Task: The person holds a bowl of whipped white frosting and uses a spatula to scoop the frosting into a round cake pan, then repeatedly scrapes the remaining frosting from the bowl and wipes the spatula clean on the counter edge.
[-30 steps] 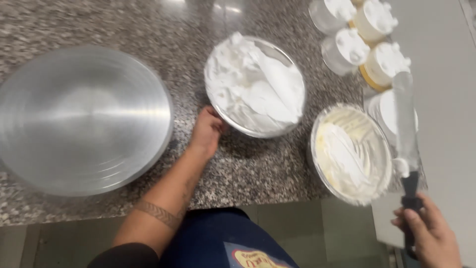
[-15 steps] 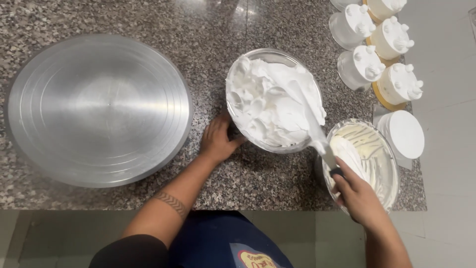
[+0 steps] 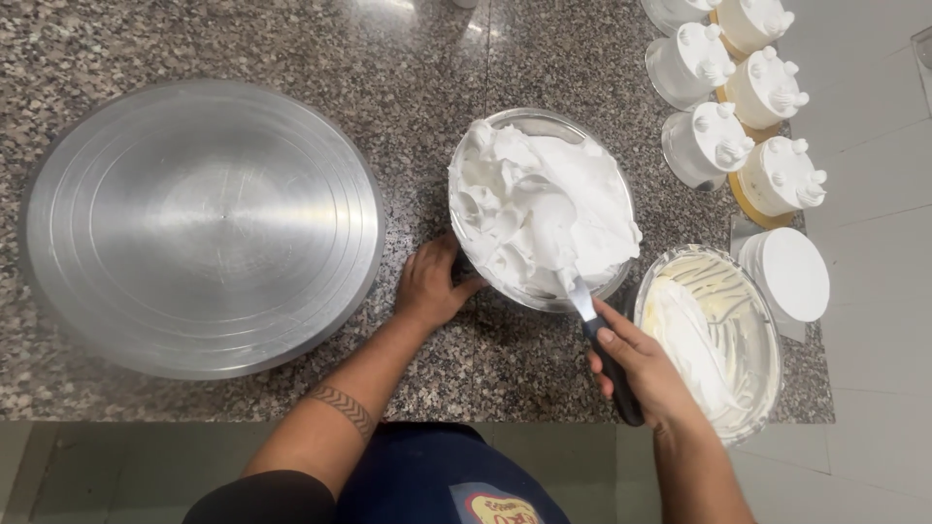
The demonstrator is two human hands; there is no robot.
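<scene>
A metal bowl (image 3: 544, 121) heaped with white whipped cream (image 3: 544, 209) stands on the speckled granite counter (image 3: 408, 58). My left hand (image 3: 430, 286) grips the bowl's near-left rim. My right hand (image 3: 646, 374) is closed on the black handle of a palette knife (image 3: 607, 354), whose blade is pushed into the cream from the near side. A second metal bowl (image 3: 767, 378) with a thin smear of cream sits just right of my right hand.
A large round metal turntable (image 3: 199, 228) fills the counter's left side. Several small white frosted cakes (image 3: 767, 92) on gold boards line the far right, with a plain white round cake (image 3: 791, 274) below them. The counter's front edge runs under my arms.
My right hand brought the palette knife from the counter's right edge over to the cream bowl and sank the blade into the cream. My left hand stayed at the bowl's rim.
</scene>
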